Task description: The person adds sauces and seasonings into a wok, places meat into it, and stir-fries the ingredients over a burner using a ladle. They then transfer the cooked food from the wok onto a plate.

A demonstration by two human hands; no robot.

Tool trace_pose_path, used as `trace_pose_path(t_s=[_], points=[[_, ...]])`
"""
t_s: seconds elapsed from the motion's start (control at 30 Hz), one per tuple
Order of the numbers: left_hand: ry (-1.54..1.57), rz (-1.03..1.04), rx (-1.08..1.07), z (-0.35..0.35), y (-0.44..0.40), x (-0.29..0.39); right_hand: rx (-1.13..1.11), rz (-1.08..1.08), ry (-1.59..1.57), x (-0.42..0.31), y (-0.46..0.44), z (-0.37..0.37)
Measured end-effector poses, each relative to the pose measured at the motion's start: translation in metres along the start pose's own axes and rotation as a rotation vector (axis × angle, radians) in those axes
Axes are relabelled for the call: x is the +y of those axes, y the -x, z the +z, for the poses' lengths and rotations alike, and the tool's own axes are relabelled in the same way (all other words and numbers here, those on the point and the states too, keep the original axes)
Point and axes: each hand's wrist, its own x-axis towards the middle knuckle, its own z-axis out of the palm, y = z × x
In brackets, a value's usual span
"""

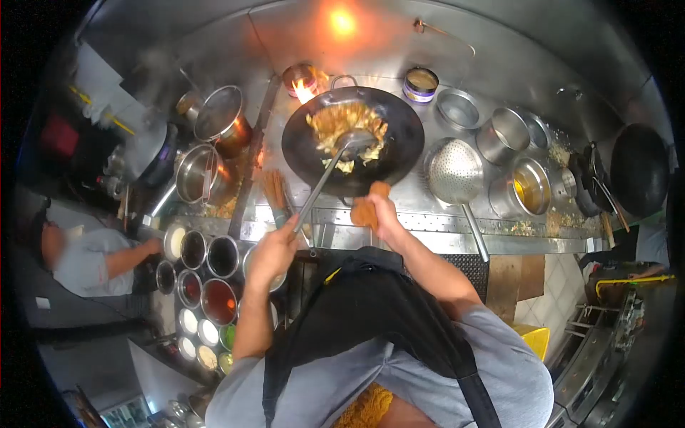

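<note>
A black wok (403,146) stands over the stove with browned, chopped food (342,120) in it. My left hand (274,251) is closed around the long handle of a metal ladle (354,140), whose bowl sits among the food. My right hand (386,216) grips the near side of the wok through an orange-brown cloth (365,214); the wok's near handle is mostly hidden by it. A bamboo brush (272,190) lies just left of the wok, close to the ladle's handle.
Flames (303,91) rise behind the wok. A perforated strainer (455,171) and metal pots (503,135) stand to the right. Tubs of sauces (218,300) and more pots (198,173) are at the left. Another person (100,260) reaches toward the tubs.
</note>
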Motion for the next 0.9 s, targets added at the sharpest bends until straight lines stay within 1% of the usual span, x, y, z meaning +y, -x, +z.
trace_pose_path(t_s=[0.07, 0.1, 0.17, 0.2, 0.23, 0.27, 0.3, 0.33, 0.37, 0.4, 0.43, 0.5, 0.53, 0.6, 0.67, 0.73, 0.8, 0.87, 0.9], points=[[0.053, -0.079, -0.135, -0.027, -0.003, 0.014, 0.02, -0.051, -0.002, -0.003, -0.057, 0.001], [0.063, -0.01, -0.127, -0.023, -0.009, -0.003, 0.018, -0.058, -0.011, -0.008, -0.076, 0.001], [0.091, -0.017, -0.117, -0.027, -0.017, -0.002, -0.038, 0.031, 0.029, -0.013, -0.102, -0.001], [0.13, -0.03, -0.106, -0.028, -0.021, -0.002, -0.039, 0.027, 0.016, -0.013, -0.108, -0.005], [0.167, -0.022, -0.06, -0.022, -0.03, -0.005, -0.072, 0.053, 0.072, -0.014, -0.115, -0.009], [0.158, -0.019, -0.059, -0.012, -0.042, -0.011, -0.107, 0.079, 0.128, -0.015, -0.118, -0.01], [0.157, 0.0, 0.023, 0.002, -0.058, -0.021, -0.112, 0.076, 0.121, -0.015, -0.117, -0.007], [0.159, 0.018, 0.107, 0.018, -0.074, -0.031, -0.064, 0.059, 0.147, -0.016, -0.115, -0.004], [0.126, -0.008, 0.147, 0.042, -0.094, -0.045, -0.015, 0.044, 0.176, -0.016, -0.114, -0.001], [0.094, -0.036, 0.186, 0.061, -0.107, -0.053, -0.019, 0.044, 0.174, -0.015, -0.116, -0.002], [0.09, -0.035, 0.188, 0.067, -0.107, -0.051, -0.017, 0.07, 0.184, -0.012, -0.121, -0.004], [0.177, -0.164, 0.052, 0.073, -0.103, -0.041, -0.017, 0.085, 0.197, -0.016, -0.125, -0.003], [0.178, -0.159, 0.056, 0.07, -0.094, -0.042, -0.013, 0.069, 0.189, -0.015, -0.124, -0.003], [0.332, -0.229, -0.071, 0.042, -0.054, -0.037, -0.007, 0.056, 0.181, -0.013, -0.119, -0.003], [0.279, -0.196, -0.15, -0.005, -0.015, -0.036, 0.005, 0.072, 0.068, -0.018, -0.104, 0.003], [-0.016, -0.039, -0.09, -0.042, 0.017, -0.051, 0.034, 0.076, 0.036, -0.026, -0.071, 0.011], [-0.085, -0.117, -0.145, -0.076, 0.044, -0.039, 0.075, 0.086, 0.01, -0.036, -0.051, 0.014], [-0.014, -0.115, -0.192, -0.095, 0.053, -0.038, 0.049, 0.135, 0.108, -0.038, -0.042, 0.013], [-0.024, -0.138, -0.258, -0.098, 0.048, -0.04, 0.043, 0.103, 0.081, -0.03, -0.053, 0.015]])
